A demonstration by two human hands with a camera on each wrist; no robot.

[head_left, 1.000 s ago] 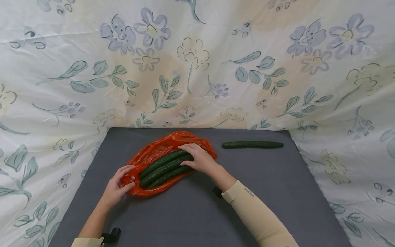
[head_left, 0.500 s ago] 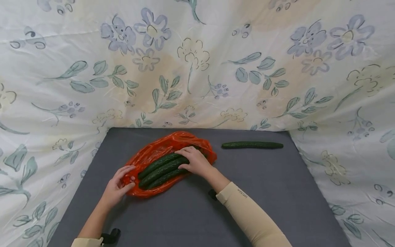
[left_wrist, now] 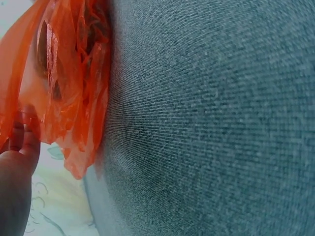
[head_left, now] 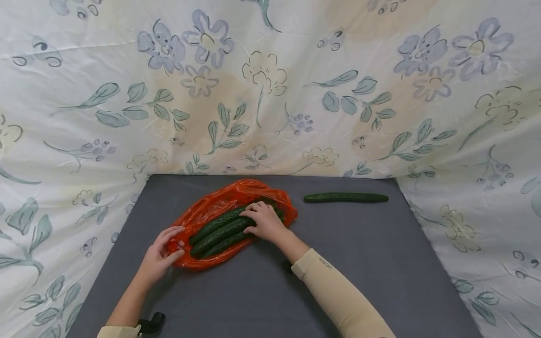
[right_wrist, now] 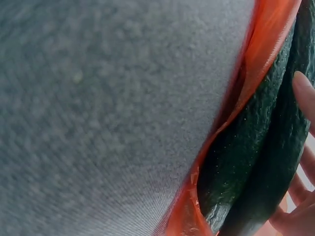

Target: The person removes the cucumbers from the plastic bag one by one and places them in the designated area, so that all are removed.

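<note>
An orange-red plastic bag (head_left: pixel 207 204) lies slanted on the dark grey table, its mouth spread around several dark green cucumbers (head_left: pixel 215 238). At the bag's left end my left hand (head_left: pixel 155 260) holds the edge, thumb and fingers apart around the film (left_wrist: pixel 64 108). My right hand (head_left: pixel 268 224) grips across the cucumbers near their right part, fingers bent over the far side. In the right wrist view the thumb (right_wrist: pixel 305 93) presses on one cucumber (right_wrist: pixel 275 152), and the other fingers reach down its opposite side.
A single cucumber (head_left: pixel 346 197) lies crosswise on the table at the back right, apart from the bag. Floral cloth (head_left: pixel 270 94) hangs along the back and both sides of the grey table (head_left: pixel 363 249).
My right hand has slid left and toward me along the cucumbers, its fingers bending more and uncovering their right ends. The left hand, bag and lone cucumber stay where they were.
</note>
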